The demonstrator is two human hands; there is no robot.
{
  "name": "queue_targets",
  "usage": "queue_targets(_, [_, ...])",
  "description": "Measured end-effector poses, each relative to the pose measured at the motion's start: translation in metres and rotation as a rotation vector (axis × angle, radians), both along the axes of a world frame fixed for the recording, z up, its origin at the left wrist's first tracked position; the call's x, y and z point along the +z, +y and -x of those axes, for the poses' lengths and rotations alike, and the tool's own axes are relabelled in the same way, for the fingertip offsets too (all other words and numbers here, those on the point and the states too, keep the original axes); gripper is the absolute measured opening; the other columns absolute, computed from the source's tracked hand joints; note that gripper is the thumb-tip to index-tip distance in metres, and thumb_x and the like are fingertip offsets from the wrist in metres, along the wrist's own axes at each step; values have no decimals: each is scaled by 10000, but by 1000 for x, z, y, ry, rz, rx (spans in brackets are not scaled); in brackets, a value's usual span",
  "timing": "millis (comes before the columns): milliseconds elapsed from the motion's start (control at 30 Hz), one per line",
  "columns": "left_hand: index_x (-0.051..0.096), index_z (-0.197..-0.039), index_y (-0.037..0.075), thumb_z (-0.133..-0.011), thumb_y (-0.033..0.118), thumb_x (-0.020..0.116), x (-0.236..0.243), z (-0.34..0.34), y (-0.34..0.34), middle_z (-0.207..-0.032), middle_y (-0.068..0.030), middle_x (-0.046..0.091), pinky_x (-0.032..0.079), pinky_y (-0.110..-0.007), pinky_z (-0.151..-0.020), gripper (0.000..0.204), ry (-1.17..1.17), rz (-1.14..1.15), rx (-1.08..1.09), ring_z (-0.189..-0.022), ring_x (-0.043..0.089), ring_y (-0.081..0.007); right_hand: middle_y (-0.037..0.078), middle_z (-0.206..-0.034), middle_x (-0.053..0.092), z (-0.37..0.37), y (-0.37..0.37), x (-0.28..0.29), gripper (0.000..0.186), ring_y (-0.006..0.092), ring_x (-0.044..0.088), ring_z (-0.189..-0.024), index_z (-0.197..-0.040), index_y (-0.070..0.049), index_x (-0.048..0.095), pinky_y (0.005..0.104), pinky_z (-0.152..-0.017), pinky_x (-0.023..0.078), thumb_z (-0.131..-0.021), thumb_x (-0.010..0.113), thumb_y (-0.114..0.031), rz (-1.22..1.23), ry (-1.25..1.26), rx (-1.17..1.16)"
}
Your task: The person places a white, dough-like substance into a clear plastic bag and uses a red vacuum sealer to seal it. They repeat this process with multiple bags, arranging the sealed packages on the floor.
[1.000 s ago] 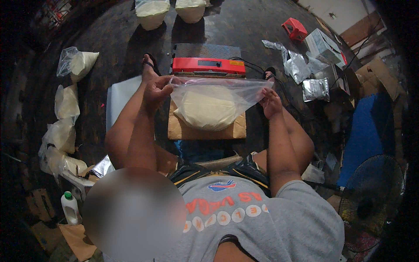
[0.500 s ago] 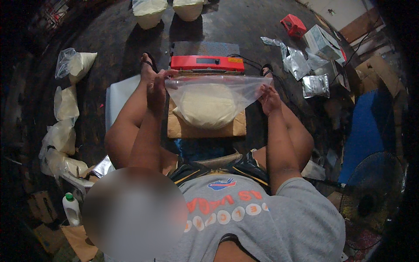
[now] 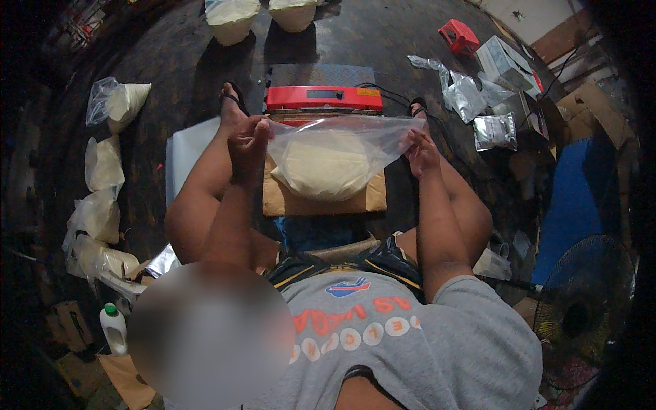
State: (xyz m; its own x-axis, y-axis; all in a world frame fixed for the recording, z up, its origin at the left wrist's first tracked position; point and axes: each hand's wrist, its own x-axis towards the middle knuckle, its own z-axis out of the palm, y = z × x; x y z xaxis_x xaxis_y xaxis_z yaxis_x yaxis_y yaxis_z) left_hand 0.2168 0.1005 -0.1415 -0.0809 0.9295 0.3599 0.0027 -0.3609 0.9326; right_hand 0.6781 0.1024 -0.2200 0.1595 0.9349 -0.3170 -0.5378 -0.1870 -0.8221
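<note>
A clear plastic bag [image 3: 324, 167] filled with pale yellow powder rests on a brown cardboard piece [image 3: 328, 206] between my legs. Its flat mouth is stretched wide toward a red heat sealer [image 3: 294, 98] just beyond. My left hand [image 3: 249, 140] pinches the left corner of the bag's mouth, fingers curled in. At the opposite corner, my right hand [image 3: 421, 152] grips the film between thumb and fingers. The bag's upper edge lies close to the sealer's near side; whether it touches the sealer I cannot tell.
Several powder-filled bags [image 3: 104, 164] line the left side, and two full bags [image 3: 232, 20] stand at the far end. To the right lie silver pouches [image 3: 495, 132], a red stool [image 3: 458, 37], a box [image 3: 507, 65] and a fan [image 3: 581, 311]. A black cable [image 3: 400, 100] runs from the sealer.
My left hand's fingers, stretched toward the sealer before, have curled in on the bag's corner. The bag's upper edge has shifted slightly; my right hand has hardly moved.
</note>
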Motion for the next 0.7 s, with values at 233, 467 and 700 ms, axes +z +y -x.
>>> queue_targets(233, [729,-997,35,-1020,463,607,-19,-4,5,-770,-7,662,518,-300,-665,445,55,132,141,-718,642,-126,58,-1064,705,9,-1,1,311,237,685,-1034,-1189,-74,656,431,-915,556,-904,765,-132,-50,62,21])
queue_targets(467, [535,-1405,49,-1022,474,575,-26,18,14,-1255,-129,639,523,-368,-911,574,-405,33,-159,-1035,687,-223,68,-1133,688,-6,6,-10,387,230,675,-1078,-1241,-66,636,440,-964,550,-883,779,-101,-139,7,90])
queue_targets(700, [701,-1241,36,-892,318,845,-121,66,18,-1036,-31,737,526,-273,-768,471,254,549,-451,-918,648,-105,27,-1059,695,-24,1,-37,449,177,666,-963,-1230,-37,658,336,-883,528,-858,838,-212,96,-135,409])
